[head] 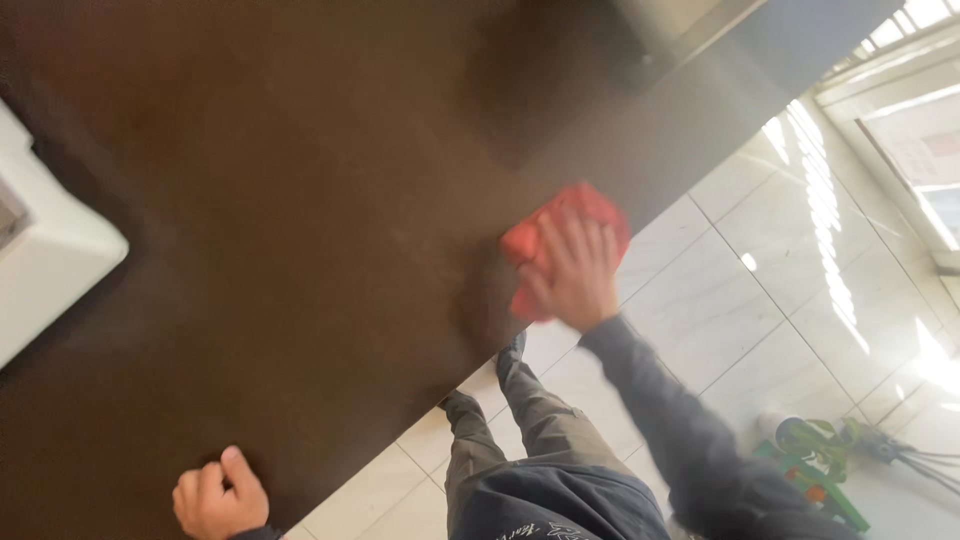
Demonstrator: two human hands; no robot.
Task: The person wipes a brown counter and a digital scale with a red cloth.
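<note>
My right hand [575, 275] presses flat on a red cloth [560, 228] near the edge of a dark brown table [300, 200]. Its fingers are spread over the cloth and the image is blurred there. Resting on the table's near edge at the lower left, my left hand [215, 497] has its fingers curled in a loose fist with nothing seen in it. My dark sleeve, grey trousers and shoes show below the table edge.
A white box-like device [45, 250] sits on the table at the far left. Shiny white floor tiles [780, 290] lie to the right. A green and white object with cables [815, 455] is on the floor at lower right. A window [920, 130] is at upper right.
</note>
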